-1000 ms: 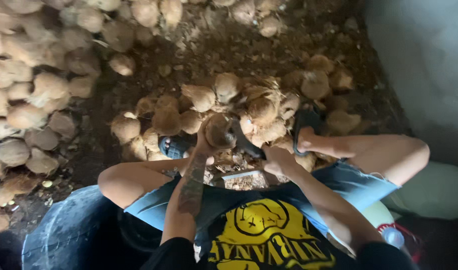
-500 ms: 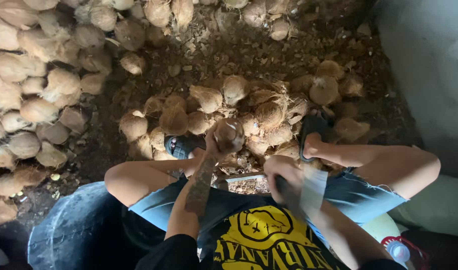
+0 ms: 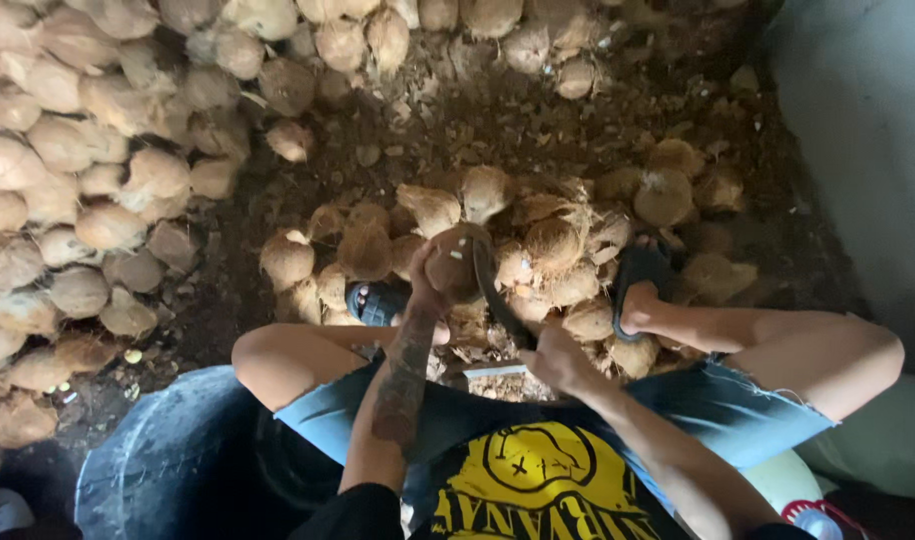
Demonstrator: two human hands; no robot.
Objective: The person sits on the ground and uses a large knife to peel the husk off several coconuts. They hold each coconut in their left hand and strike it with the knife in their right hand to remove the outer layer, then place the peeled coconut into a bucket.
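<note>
A husked coconut [image 3: 456,262] is gripped from below by the left hand [image 3: 425,290], whose fingers are wrapped up around its near-left side; it is held up above the small heap of coconuts [image 3: 538,240] in the middle of the scene. The right hand [image 3: 558,358] is closed round the handle of a dark curved blade [image 3: 493,290], whose far end is laid against the right side of the held coconut. The left forearm is raised steeply and a tattoo is seen along it; the right forearm is stretched in from the near right.

Both knees are spread wide, and a dark sandal [image 3: 640,272] is worn on the right foot, which is planted among the heap. The other sandal [image 3: 376,300] is partly hidden behind the left wrist. Loose husk and fibre are scattered over the dirt floor [image 3: 538,130].

A large pile of pale coconuts [image 3: 88,180] is stacked along the left and far sides and is cut off by the frame. A dark round tub [image 3: 168,450] is seen at the near left, only in part. The blade's handle is hidden inside the fist.
</note>
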